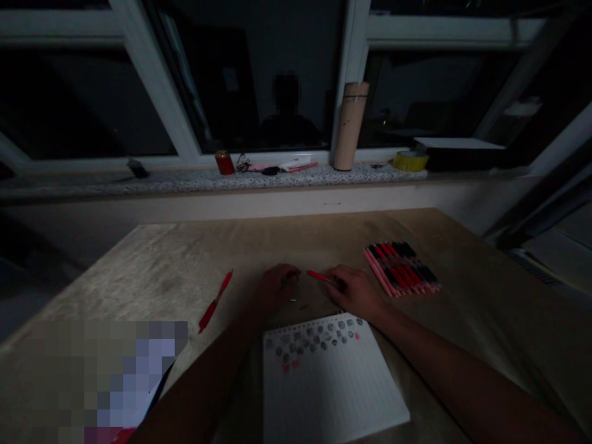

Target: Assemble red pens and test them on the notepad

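Observation:
Between the fingers of my right hand (354, 290) is a red pen (317, 275), its red end pointing left toward my other hand. My left hand (280, 283) rests just left of that end, its fingers curled toward the thumb; whatever it may pinch is too small and dark to make out. A small shiny piece (293, 300) and a small dark piece (304, 306) lie on the table between the hands. Below them is a spiral notebook (333, 382) with rows of dark scribbled circles and a few red ones. Another red pen (216, 301) lies left of my left hand.
A row of red, black and pink pens (401, 269) lies at the right of the table (259, 237). On the windowsill (185, 183) stand a tan bottle (351, 126), a red container (224, 163) and a yellow tape roll (411, 161). A blurred-out patch covers the lower left.

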{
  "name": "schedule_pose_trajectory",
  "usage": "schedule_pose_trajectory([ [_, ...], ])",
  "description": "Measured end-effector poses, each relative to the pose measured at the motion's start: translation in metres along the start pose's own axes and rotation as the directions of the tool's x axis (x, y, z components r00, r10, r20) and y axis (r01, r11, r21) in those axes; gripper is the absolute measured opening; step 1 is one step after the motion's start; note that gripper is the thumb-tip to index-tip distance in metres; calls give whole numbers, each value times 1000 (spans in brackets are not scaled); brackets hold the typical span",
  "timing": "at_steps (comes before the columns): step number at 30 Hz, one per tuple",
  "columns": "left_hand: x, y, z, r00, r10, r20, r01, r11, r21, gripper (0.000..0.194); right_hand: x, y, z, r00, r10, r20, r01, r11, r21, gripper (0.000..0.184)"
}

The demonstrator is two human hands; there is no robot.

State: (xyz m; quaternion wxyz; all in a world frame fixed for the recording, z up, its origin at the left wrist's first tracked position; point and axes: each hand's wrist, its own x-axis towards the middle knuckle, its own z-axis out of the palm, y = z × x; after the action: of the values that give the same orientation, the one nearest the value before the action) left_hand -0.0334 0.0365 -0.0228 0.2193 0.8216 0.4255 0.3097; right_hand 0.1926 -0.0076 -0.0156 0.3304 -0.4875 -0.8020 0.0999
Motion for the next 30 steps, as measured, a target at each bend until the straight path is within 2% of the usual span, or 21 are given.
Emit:
schedule_pose_trajectory([
  [3, -1, 4, -1, 1000, 27, -14, -27, 1000, -8, 24, 0, -2, -1, 999, -39, 14, 39, 999, 21, 14],
  [8, -2, 12, -2, 992, 115, 46, -117, 991, 58, 26, 0, -5, -2, 995, -90, 35, 89, 996, 30, 14],
  [12, -3, 17, -3, 988, 138, 71, -145, 984, 108, 29, -1, -4, -1, 994, -102, 48, 100, 994, 43, 15],
  [18, -3, 18, -3, 999, 37, 17, -38, 996, 76, 34, 0, -4, -1, 993, -111, 31, 109, 993, 55, 15],
  [21, -1, 16, -4, 993, -54, -104, 52, 998, -26, 32, 0, -2, -1, 1000, -28, -11, 29, 999, 20, 14],
  [23, 0, 14, -7, 957, -131, -258, 101, 987, -126, 32, 0, 0, -1, 998, 41, -50, -42, 999, -7, 14],
  [26, 3, 8, -14, 836, -277, -473, 164, 950, -266, 29, 1, 2, -1, 986, 129, -104, -132, 991, -21, 16],
  [28, 5, 5, -18, 760, -378, -530, 207, 912, -354, 27, 2, 2, -1, 978, 164, -131, -168, 986, -20, 17],
  [29, 6, 4, -19, 743, -408, -530, 221, 897, -382, 27, 2, 2, -1, 975, 170, -143, -174, 985, -19, 17],
  [30, 6, 3, -19, 748, -418, -516, 231, 892, -389, 27, 2, 2, -2, 974, 168, -150, -172, 985, -17, 17],
])
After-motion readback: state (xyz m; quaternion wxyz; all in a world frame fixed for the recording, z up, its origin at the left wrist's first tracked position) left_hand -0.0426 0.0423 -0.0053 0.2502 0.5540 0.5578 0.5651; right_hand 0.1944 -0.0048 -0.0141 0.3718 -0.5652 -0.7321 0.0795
